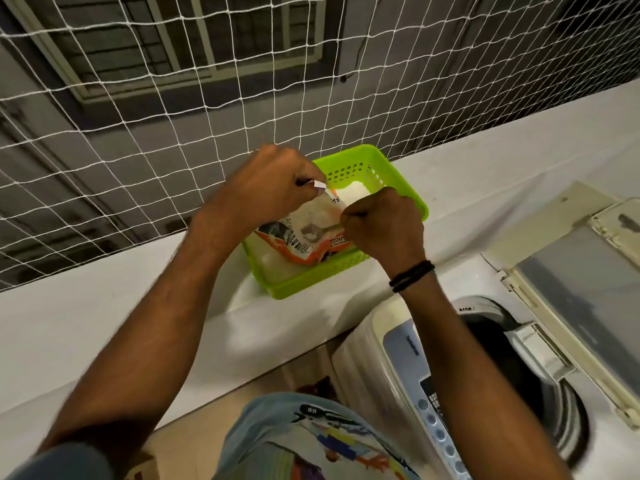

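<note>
A white and orange printed packet (304, 233) lies in a green plastic basket (398, 183) on a white ledge. My left hand (273, 180) pinches the packet's top edge on the left side. My right hand (384, 223) grips the same top edge on the right, a black band on its wrist. Both fists are curled over the basket and hide much of the packet's mouth. Something white lies in the basket behind the packet.
The white ledge (104, 327) runs across under a white safety net (207, 98). A top-loading washing machine (485, 358) stands at lower right with its lid (581, 282) raised and its drum open.
</note>
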Action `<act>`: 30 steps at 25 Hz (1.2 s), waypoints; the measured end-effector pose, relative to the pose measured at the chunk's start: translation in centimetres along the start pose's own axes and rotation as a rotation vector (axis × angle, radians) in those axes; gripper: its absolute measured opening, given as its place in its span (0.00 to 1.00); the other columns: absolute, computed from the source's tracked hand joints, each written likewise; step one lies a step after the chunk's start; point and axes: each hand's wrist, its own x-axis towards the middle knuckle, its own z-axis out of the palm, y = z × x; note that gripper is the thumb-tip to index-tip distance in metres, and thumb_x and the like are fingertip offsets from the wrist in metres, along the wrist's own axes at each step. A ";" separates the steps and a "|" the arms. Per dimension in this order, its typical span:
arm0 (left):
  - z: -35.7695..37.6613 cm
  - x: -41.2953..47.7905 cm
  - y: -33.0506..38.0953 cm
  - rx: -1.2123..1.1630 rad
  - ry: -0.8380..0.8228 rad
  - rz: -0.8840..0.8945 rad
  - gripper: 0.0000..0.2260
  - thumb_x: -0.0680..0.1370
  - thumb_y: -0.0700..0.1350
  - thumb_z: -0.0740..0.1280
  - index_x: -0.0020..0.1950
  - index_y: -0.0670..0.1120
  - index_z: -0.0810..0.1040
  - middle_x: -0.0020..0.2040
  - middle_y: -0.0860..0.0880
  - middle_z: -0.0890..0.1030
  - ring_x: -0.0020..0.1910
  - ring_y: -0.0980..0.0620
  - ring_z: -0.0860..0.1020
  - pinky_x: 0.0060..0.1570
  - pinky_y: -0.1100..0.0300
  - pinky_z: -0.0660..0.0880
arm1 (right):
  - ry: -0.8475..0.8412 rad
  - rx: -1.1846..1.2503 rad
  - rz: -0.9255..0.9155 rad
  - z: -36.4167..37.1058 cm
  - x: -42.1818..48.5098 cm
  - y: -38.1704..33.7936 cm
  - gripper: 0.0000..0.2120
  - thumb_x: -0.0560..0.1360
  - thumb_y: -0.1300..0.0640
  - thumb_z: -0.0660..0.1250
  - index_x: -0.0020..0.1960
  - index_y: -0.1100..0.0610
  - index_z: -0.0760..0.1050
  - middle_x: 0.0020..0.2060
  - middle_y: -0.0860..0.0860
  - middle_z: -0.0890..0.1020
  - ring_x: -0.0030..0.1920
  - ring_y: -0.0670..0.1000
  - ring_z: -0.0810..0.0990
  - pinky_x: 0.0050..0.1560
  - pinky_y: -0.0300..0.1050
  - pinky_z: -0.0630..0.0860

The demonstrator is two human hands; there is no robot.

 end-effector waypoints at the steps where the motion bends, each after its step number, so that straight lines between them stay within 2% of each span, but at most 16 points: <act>1: 0.0 0.1 0.0 0.002 -0.003 0.012 0.07 0.77 0.45 0.69 0.50 0.46 0.86 0.42 0.44 0.86 0.40 0.46 0.83 0.44 0.49 0.78 | -0.030 0.021 0.026 0.1 0.1 -0.2 0.12 0.74 0.53 0.66 0.55 0.51 0.84 0.53 0.53 0.85 0.56 0.58 0.81 0.53 0.46 0.79; 4: 0.0 0.4 0.2 -0.005 0.011 0.045 0.07 0.77 0.45 0.70 0.50 0.45 0.86 0.39 0.44 0.86 0.37 0.47 0.83 0.43 0.50 0.78 | -0.163 0.059 0.076 0.2 0.7 -0.7 0.14 0.75 0.53 0.64 0.57 0.55 0.82 0.55 0.54 0.84 0.59 0.56 0.80 0.59 0.48 0.78; 7: 0.0 0.4 0.2 -0.020 0.034 0.054 0.07 0.77 0.44 0.70 0.49 0.46 0.87 0.37 0.45 0.85 0.36 0.47 0.82 0.41 0.50 0.78 | -0.206 0.106 0.140 -0.3 1.2 -0.5 0.16 0.74 0.53 0.66 0.59 0.56 0.80 0.58 0.55 0.81 0.60 0.57 0.79 0.62 0.49 0.76; 10: 0.0 0.4 0.0 -0.023 0.042 0.048 0.06 0.76 0.44 0.70 0.49 0.46 0.87 0.38 0.45 0.86 0.37 0.47 0.83 0.43 0.50 0.78 | -0.257 0.212 0.126 -1.4 1.2 0.2 0.17 0.70 0.55 0.67 0.55 0.61 0.82 0.53 0.60 0.84 0.56 0.59 0.81 0.59 0.53 0.78; 12: 0.0 0.4 -0.2 -0.043 0.062 0.042 0.07 0.76 0.44 0.71 0.51 0.48 0.87 0.41 0.46 0.87 0.38 0.49 0.83 0.45 0.52 0.78 | -0.258 0.324 0.134 -2.2 0.6 1.1 0.15 0.65 0.53 0.66 0.45 0.61 0.86 0.44 0.61 0.86 0.41 0.58 0.81 0.47 0.53 0.78; 13: 0.0 0.3 -0.2 -0.053 0.071 0.040 0.07 0.75 0.43 0.72 0.52 0.47 0.87 0.41 0.47 0.87 0.38 0.49 0.83 0.45 0.53 0.78 | -0.233 0.402 0.182 -2.4 0.4 1.7 0.14 0.63 0.54 0.66 0.40 0.59 0.86 0.39 0.60 0.87 0.33 0.54 0.77 0.38 0.50 0.74; 16: 0.1 0.4 -0.4 -0.055 0.066 0.040 0.08 0.76 0.44 0.72 0.53 0.47 0.86 0.42 0.46 0.87 0.39 0.49 0.83 0.47 0.53 0.79 | -0.184 0.581 0.256 -2.6 0.2 3.2 0.08 0.68 0.62 0.67 0.36 0.57 0.86 0.30 0.56 0.85 0.22 0.47 0.67 0.28 0.41 0.65; 19: 0.2 0.4 -0.4 -0.062 0.055 0.030 0.08 0.76 0.44 0.71 0.53 0.47 0.86 0.44 0.48 0.87 0.40 0.51 0.84 0.48 0.53 0.79 | -0.175 0.717 0.268 -2.9 0.0 3.9 0.13 0.71 0.68 0.67 0.34 0.58 0.85 0.26 0.54 0.83 0.20 0.47 0.64 0.24 0.36 0.62; 25: 0.5 -0.1 -0.3 -0.069 0.078 0.025 0.09 0.75 0.43 0.72 0.54 0.49 0.86 0.44 0.49 0.87 0.41 0.52 0.83 0.46 0.55 0.79 | -0.232 0.848 0.291 -3.6 -0.6 4.7 0.11 0.73 0.69 0.69 0.37 0.57 0.85 0.25 0.53 0.83 0.21 0.46 0.64 0.21 0.34 0.61; 27: 0.7 -0.2 -0.4 -0.065 0.065 0.021 0.09 0.75 0.43 0.72 0.55 0.49 0.86 0.48 0.50 0.87 0.43 0.55 0.83 0.46 0.63 0.77 | -0.254 0.885 0.294 -3.8 -1.1 5.3 0.08 0.73 0.69 0.70 0.39 0.60 0.85 0.25 0.54 0.83 0.21 0.46 0.64 0.21 0.34 0.61; 29: 0.9 -0.4 -0.4 -0.060 0.061 0.004 0.10 0.75 0.43 0.72 0.55 0.50 0.86 0.50 0.51 0.87 0.42 0.61 0.80 0.43 0.75 0.70 | -0.259 0.928 0.290 -3.9 -1.9 6.3 0.06 0.73 0.68 0.71 0.41 0.61 0.85 0.27 0.55 0.83 0.22 0.46 0.65 0.21 0.35 0.61; 30: 1.0 -0.5 -0.4 -0.057 0.063 -0.009 0.10 0.75 0.43 0.72 0.55 0.50 0.86 0.50 0.51 0.87 0.41 0.61 0.79 0.43 0.76 0.68 | -0.258 0.955 0.290 -4.0 -2.4 6.9 0.05 0.73 0.67 0.71 0.41 0.62 0.85 0.28 0.56 0.84 0.22 0.46 0.65 0.21 0.35 0.61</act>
